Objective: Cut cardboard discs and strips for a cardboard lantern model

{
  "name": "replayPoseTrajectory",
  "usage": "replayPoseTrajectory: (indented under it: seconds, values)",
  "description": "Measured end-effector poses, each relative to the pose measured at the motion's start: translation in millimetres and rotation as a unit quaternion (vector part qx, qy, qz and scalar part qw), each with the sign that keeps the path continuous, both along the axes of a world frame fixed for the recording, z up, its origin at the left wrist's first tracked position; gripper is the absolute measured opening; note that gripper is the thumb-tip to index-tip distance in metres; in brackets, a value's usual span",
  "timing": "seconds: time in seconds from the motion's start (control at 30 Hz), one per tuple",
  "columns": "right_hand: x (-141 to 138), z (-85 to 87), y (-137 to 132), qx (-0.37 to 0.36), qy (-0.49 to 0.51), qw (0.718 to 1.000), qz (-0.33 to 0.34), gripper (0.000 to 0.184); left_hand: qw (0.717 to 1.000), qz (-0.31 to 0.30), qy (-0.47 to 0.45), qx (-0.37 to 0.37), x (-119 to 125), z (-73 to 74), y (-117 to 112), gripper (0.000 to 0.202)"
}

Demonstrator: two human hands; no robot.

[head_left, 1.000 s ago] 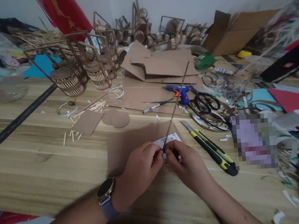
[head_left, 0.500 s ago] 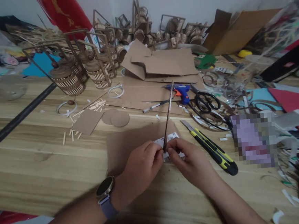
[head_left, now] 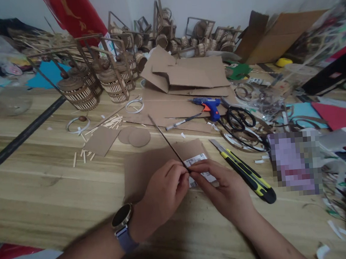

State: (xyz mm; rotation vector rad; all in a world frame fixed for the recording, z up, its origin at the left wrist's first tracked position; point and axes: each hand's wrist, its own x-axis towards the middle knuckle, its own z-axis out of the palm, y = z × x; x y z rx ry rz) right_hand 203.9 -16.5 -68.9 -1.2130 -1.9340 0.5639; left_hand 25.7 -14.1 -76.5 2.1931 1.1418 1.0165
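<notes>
My left hand (head_left: 172, 181) and my right hand (head_left: 222, 185) meet at the middle of the table, both closed. Their fingertips pinch the near end of a thin dark brown strip (head_left: 168, 142), which points up and to the left. What exactly the fingertips cover at that end is hidden. Under the hands lies a flat cardboard sheet (head_left: 145, 163) bearing a white printed label (head_left: 197, 159). To the right of my right hand is a yellow and black utility knife (head_left: 245, 171), its blade out. Two cardboard discs (head_left: 139, 137) lie beyond my left hand.
A blue glue gun (head_left: 208, 104) with black cable, a pen-like tool (head_left: 184, 122) and folded cardboard (head_left: 195, 74) lie farther back. Small slatted buckets (head_left: 77, 93) with frame handles stand back left. Short wooden sticks (head_left: 112, 122) are scattered left; strips and scraps clutter the right.
The strip has swung from pointing nearly straight away, slightly right, to pointing up-left. My right fingers have shifted slightly left, against the left fingertips; my left hand has barely moved.
</notes>
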Motion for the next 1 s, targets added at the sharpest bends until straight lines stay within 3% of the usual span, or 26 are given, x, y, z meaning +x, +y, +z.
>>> replayPoseTrajectory:
  seconds: [0.1,0.33,0.5,0.67,0.87,1.0]
  values:
    - [-0.7,-2.0,0.5,0.016,-0.020,1.000,-0.004,0.016,1.000,-0.005,-0.004,0.018,0.3,0.0,0.1,0.019]
    - [0.5,-5.1,2.7,0.128,-0.066,0.990,0.009,0.020,0.998,-0.032,-0.048,0.013,-0.5,2.2,0.8,0.017]
    - [0.4,-3.0,1.7,0.137,-0.044,0.990,0.015,0.019,0.998,-0.016,-0.057,-0.025,-3.1,1.3,3.2,0.010]
    - [0.7,-2.4,-0.3,0.123,-0.024,0.992,0.029,0.021,0.998,-0.008,-0.055,-0.005,-4.5,-1.0,3.7,0.004]
    - [-3.3,-8.6,-3.1,0.182,-0.039,0.982,0.018,0.020,0.999,0.021,-0.017,0.044,-1.2,-0.7,2.8,0.010]
    - [-5.6,-12.4,-5.0,0.217,-0.053,0.975,0.011,0.020,0.999,0.015,-0.022,0.033,0.0,0.2,1.2,0.015]
